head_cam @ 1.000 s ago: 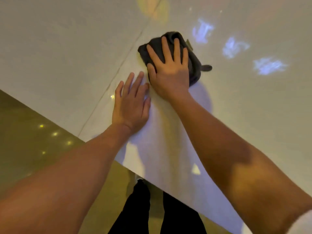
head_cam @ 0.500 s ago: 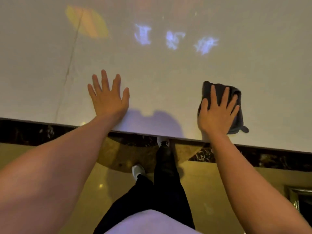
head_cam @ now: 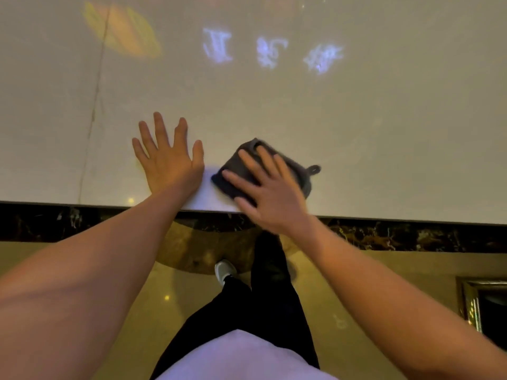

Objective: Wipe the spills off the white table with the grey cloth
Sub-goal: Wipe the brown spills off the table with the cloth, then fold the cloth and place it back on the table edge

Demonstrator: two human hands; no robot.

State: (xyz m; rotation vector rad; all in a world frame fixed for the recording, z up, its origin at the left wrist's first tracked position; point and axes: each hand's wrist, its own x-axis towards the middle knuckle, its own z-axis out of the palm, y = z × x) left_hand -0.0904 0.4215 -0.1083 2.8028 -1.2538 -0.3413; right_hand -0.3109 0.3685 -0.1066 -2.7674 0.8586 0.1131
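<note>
The white table (head_cam: 384,133) fills the upper half of the head view. A dark grey cloth (head_cam: 299,175) with a small hanging loop lies near the table's front edge. My right hand (head_cam: 270,196) presses flat on the cloth with fingers spread, its heel over the edge, and it is blurred by motion. My left hand (head_cam: 170,163) rests palm down on the bare table just left of the cloth, fingers apart and holding nothing. I cannot make out any distinct spill on the surface.
Three bluish light patches (head_cam: 270,52) and a yellow one (head_cam: 123,31) reflect on the far tabletop. A thin seam (head_cam: 93,116) runs across the table at left. Below the edge are a dark marble band (head_cam: 397,237), my legs and a shoe (head_cam: 225,270).
My right hand has slid the cloth leftward along the front edge, toward my left hand. The left hand stays flat on the table. The view has swung square to the table edge.
</note>
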